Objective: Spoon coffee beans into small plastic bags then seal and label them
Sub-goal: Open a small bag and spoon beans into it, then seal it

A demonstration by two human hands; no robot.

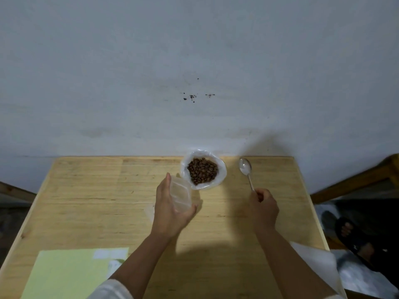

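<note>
Hands ready: left hand holds what looks like an empty small bag, right hand grips spoon; scoop modestly from beans at tabletop's far edge.

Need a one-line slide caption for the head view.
Left hand holds a small clear bag, right hand a spoon, beside the coffee beans.

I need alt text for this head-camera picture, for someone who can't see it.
Over a wooden table, a person's left hand holds a small clear plastic bag and the right hand grips an empty spoon. An open bag of coffee beans sits between.
</note>
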